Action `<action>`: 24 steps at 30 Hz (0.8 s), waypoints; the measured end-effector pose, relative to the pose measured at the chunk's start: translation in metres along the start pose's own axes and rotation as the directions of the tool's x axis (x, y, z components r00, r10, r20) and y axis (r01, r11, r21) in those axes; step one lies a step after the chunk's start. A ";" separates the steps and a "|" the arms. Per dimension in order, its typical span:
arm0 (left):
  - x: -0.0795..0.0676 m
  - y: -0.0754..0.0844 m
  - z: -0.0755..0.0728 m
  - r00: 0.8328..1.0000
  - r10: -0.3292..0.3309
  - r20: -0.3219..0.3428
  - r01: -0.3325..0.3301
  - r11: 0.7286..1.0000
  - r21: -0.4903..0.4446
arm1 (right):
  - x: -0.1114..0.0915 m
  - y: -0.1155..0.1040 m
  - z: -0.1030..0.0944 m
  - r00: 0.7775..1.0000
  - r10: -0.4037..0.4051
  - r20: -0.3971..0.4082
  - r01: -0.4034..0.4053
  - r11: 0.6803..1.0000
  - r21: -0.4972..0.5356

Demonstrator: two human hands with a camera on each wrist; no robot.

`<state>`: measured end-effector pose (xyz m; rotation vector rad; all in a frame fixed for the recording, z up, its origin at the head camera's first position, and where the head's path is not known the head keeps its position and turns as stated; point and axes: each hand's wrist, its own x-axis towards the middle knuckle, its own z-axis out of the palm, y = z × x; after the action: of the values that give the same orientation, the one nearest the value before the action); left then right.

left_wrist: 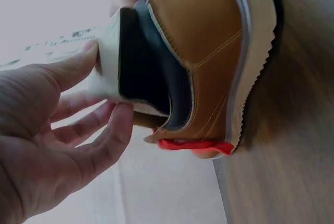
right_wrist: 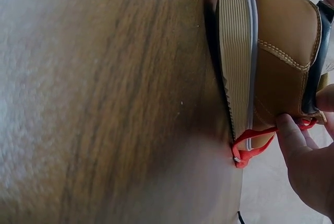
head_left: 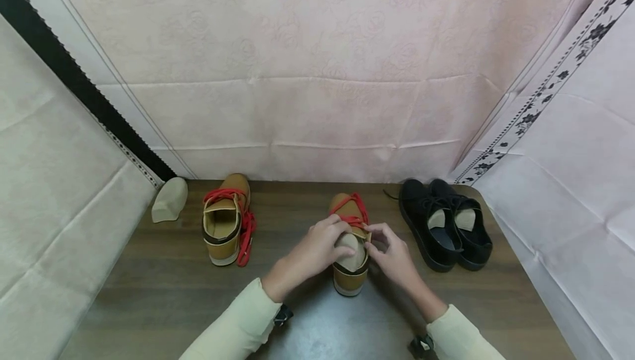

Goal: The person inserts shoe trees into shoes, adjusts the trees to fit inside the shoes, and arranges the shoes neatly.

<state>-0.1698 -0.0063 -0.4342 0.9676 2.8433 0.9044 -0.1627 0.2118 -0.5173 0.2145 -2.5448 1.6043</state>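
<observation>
In the head view, a tan shoe (head_left: 349,283) with red laces (head_left: 351,220) stands on the brown surface, toe away from me. A cream shoe insert (head_left: 350,258) sits partly in its opening; the left wrist view shows the insert's dark hollow end (left_wrist: 136,59). My left hand (head_left: 317,243) pinches the insert, thumb on one side and fingertips on the other by the tongue. My right hand (head_left: 394,255) grips the shoe's upper at the right side of the opening. The right wrist view shows a fingertip (right_wrist: 286,125) against the tan side, near the lace.
To the left stands the other tan shoe (head_left: 222,250), its laces hanging at its right side. A loose cream insert (head_left: 170,200) lies at far left. On the right, two black shoes (head_left: 421,236) (head_left: 476,247) hold cream inserts. Pale cloth (head_left: 317,117) hangs behind.
</observation>
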 end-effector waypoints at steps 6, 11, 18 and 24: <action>0.001 -0.001 0.005 0.999 -0.046 -0.001 0.046 0.998 -0.050 | -0.001 0.000 -0.001 1.000 0.007 0.009 -0.007 1.000 -0.024; 0.002 0.000 0.011 0.997 -0.067 -0.026 0.066 0.997 -0.037 | 0.000 0.000 -0.001 1.000 0.013 0.007 -0.012 0.999 -0.037; 0.001 0.001 0.018 0.996 -0.067 -0.052 0.068 0.998 0.000 | 0.000 0.000 -0.001 1.000 0.018 0.000 -0.018 0.999 -0.034; 0.001 0.002 0.025 0.995 -0.037 -0.087 0.043 0.997 0.067 | 0.000 0.000 -0.001 1.000 0.020 0.005 -0.020 0.999 -0.041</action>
<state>-0.1652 0.0085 -0.4537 0.8948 2.9726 0.8715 -0.1624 0.2130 -0.5171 0.1902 -2.5893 1.5592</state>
